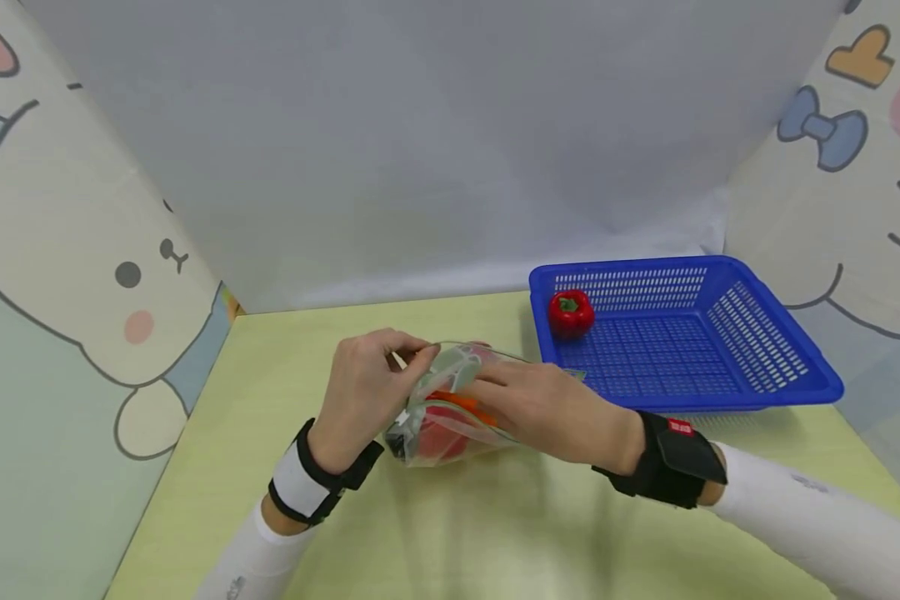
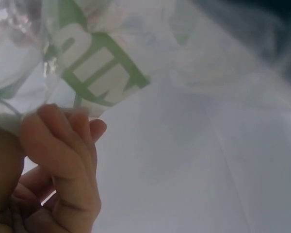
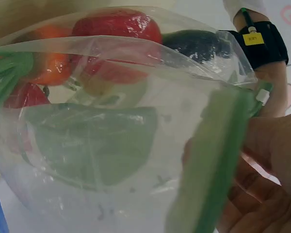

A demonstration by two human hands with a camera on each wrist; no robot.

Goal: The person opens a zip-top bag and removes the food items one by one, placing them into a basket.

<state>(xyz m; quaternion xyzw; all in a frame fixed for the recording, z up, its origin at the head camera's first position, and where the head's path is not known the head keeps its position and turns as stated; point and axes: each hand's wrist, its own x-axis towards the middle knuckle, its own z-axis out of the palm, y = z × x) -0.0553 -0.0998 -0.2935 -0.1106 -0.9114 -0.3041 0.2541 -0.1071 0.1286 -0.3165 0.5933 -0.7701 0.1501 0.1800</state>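
Note:
A clear zip bag (image 1: 450, 417) with a green seal strip (image 3: 218, 165) lies on the yellow-green table (image 1: 495, 533), between both hands. It holds red and orange produce (image 3: 111, 29) and a dark item (image 3: 199, 43). My left hand (image 1: 408, 354) pinches the bag's upper left edge; its curled fingers (image 2: 63, 145) grip the plastic below a green printed label (image 2: 97, 68). My right hand (image 1: 495, 383) lies along the bag's top from the right, fingers on the seal; its thumb is hidden.
A blue perforated basket (image 1: 720, 333) stands at the back right with a red bell pepper (image 1: 570, 312) in its left corner. Cartoon-printed panels wall the table left and right, with a white backdrop behind.

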